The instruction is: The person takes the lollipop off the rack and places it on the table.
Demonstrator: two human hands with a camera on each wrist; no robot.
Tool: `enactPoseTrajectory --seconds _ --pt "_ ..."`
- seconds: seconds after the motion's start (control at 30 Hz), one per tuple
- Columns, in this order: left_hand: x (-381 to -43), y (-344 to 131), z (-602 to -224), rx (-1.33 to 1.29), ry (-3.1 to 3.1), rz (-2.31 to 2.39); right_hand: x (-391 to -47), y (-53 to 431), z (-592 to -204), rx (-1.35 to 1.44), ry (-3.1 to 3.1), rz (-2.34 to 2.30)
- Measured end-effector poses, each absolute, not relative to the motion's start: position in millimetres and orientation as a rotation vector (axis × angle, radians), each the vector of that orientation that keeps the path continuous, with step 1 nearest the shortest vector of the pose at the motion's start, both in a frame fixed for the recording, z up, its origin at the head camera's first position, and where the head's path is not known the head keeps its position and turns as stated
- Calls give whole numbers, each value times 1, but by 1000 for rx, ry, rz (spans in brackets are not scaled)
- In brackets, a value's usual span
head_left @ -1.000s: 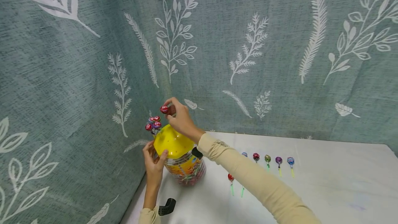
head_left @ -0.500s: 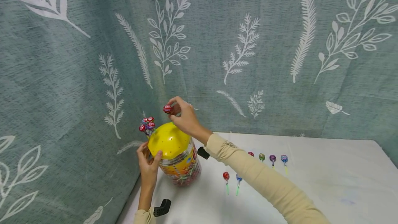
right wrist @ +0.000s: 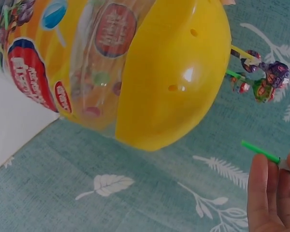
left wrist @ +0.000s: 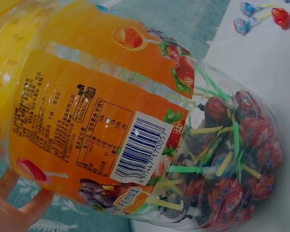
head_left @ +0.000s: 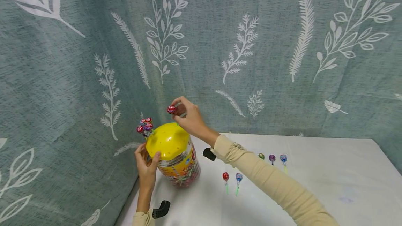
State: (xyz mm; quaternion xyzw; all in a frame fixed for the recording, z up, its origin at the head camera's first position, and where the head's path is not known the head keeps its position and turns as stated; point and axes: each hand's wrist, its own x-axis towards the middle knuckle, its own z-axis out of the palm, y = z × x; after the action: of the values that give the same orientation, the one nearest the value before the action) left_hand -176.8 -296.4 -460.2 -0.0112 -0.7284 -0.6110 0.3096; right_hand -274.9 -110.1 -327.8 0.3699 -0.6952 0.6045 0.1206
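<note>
A clear jar of lollipops (head_left: 180, 172) with an orange label stands on the white table in the head view. Small holes dot its domed yellow lid (head_left: 168, 141). At the lid's left edge my left hand (head_left: 147, 166) grips the jar's top, its thumb on the lid's front. Above the lid's far right side my right hand (head_left: 190, 116) pinches a red-wrapped lollipop (head_left: 171, 109). In the right wrist view its green stick (right wrist: 260, 151) points toward the lid, apart from it. Several lollipops (head_left: 145, 125) stick out of the lid's far left side.
Loose lollipops lie on the white table (head_left: 314, 184), among them a red one (head_left: 225, 176) and a blue one (head_left: 238, 177). My right sleeve hides part of the row behind them. A patterned curtain (head_left: 201, 44) hangs close behind and left of the jar.
My right hand has moved right over the lid with the lollipop still pinched. The left hand keeps its place on the lid. The whole head view has shifted slightly.
</note>
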Motion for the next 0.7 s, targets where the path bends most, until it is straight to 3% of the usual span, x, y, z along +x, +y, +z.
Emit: enactPoseTrajectory --seconds 0.27,0.7 --pt "-181 -301 -468 -50 -1907 -1622 -275 -96 -330 1066 -2031 1773" --pt "-167 -286 -443 -36 -1936 -1608 -271 -74 -341 1029 -2048 1810"
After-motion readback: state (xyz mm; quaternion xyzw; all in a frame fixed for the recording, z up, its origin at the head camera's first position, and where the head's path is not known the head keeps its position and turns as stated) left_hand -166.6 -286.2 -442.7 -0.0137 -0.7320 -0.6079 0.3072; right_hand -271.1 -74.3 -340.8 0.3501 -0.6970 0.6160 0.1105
